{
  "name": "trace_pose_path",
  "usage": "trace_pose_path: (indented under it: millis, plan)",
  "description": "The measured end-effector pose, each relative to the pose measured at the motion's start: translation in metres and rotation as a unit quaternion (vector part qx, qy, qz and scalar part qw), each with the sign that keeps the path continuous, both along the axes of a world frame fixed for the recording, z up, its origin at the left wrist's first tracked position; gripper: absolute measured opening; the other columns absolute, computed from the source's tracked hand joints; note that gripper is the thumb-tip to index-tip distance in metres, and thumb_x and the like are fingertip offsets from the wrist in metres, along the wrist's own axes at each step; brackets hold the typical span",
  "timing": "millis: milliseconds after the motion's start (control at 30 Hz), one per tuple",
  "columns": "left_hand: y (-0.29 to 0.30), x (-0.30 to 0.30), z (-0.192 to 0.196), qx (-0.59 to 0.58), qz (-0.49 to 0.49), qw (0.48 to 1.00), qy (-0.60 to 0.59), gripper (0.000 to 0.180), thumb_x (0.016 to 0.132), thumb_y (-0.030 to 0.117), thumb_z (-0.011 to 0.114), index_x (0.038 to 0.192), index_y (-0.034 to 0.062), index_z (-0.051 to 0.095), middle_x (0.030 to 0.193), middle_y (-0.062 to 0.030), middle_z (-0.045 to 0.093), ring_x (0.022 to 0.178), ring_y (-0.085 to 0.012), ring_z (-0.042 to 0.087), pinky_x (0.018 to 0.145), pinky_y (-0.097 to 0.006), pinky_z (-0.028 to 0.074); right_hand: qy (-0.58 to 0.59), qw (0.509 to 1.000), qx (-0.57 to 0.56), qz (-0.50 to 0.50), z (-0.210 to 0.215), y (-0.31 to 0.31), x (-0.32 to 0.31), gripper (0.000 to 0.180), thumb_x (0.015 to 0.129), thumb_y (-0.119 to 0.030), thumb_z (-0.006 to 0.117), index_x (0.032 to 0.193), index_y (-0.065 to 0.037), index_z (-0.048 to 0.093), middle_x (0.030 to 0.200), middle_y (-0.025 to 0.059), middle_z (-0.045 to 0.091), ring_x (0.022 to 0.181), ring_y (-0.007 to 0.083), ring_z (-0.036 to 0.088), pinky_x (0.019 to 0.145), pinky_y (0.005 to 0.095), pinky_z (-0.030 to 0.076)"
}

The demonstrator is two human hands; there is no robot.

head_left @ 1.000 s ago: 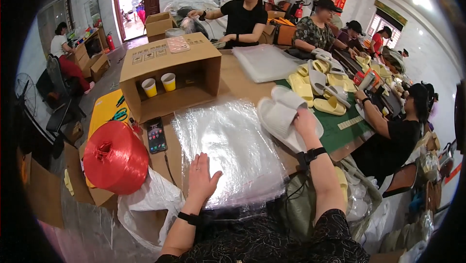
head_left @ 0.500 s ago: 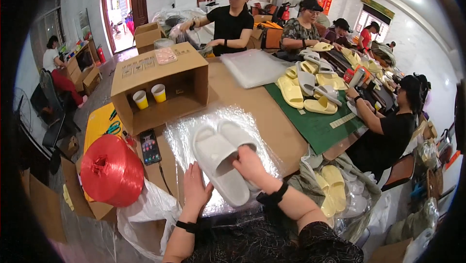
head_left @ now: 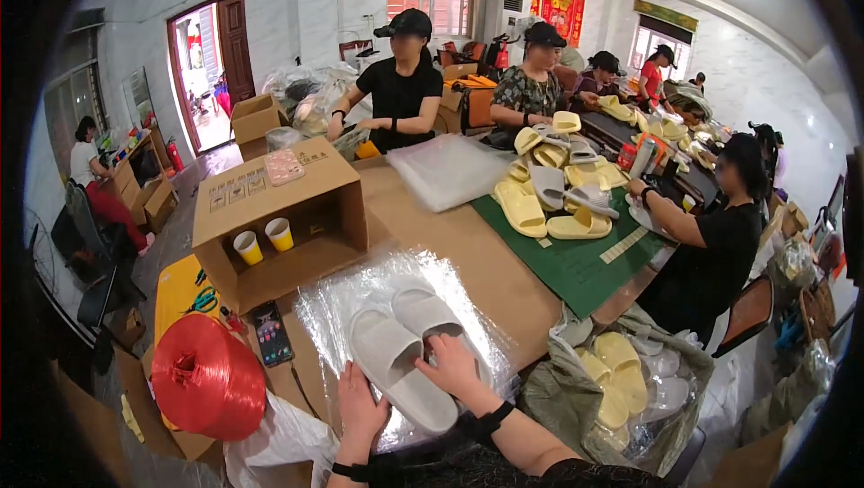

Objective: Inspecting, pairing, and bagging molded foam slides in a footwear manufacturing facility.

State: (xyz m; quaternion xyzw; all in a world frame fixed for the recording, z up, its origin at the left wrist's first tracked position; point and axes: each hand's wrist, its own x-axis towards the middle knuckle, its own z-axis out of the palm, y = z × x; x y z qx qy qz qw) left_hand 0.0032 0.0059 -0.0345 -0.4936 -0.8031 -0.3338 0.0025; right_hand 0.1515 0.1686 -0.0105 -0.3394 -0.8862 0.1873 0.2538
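Two white slippers (head_left: 396,344) lie side by side on a stack of clear plastic bags (head_left: 342,308) on the brown table in front of me. My right hand (head_left: 454,366) rests on the heel end of the right slipper, fingers curled over it. My left hand (head_left: 360,407) lies flat on the plastic by the heel of the left slipper, fingers apart.
An open cardboard box (head_left: 279,218) with two paper cups stands behind the bags. A red twine spool (head_left: 207,378) and a phone (head_left: 270,333) sit to the left. A sack of yellow and white slippers (head_left: 621,380) is at my right. Several people work around the table's green mat (head_left: 576,263).
A second ago my right hand reached to the right for white slippers while the plastic lay bare. Both slippers have since been set on the plastic, with my right hand still on them.
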Motion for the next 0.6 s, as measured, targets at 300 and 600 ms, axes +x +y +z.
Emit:
trace_pose_path:
  millis: [300, 600]
  plan:
    - [0.002, 0.0, 0.004, -0.013, 0.012, 1.0, -0.011, 0.086, 0.075, 0.032, 0.075, 0.141, -0.0091, 0.037, 0.141, -0.0325, 0.045, 0.137, -0.0457, 0.037, 0.115, -0.053, 0.027, 0.004, 1.0, -0.028, -0.012, -0.004, 0.009, -0.003, 0.05, 0.082, -0.045, 0.07, 0.109, -0.004, 0.061, 0.098, 0.0135, 0.061, 0.097, 0.0341, 0.062, 0.079, 0.045, 0.052]
    - [-0.018, -0.032, -0.014, 0.226, -0.067, 0.886, -0.4, 0.062, 0.083, -0.006, 0.048, 0.144, -0.0013, 0.04, 0.145, -0.0188, 0.046, 0.139, -0.0285, 0.041, 0.115, -0.039, 0.031, 0.028, 0.999, -0.022, -0.014, -0.004, 0.005, -0.004, 0.044, 0.081, -0.044, 0.072, 0.102, -0.006, 0.063, 0.089, 0.0106, 0.061, 0.085, 0.0312, 0.063, 0.072, 0.0431, 0.052]
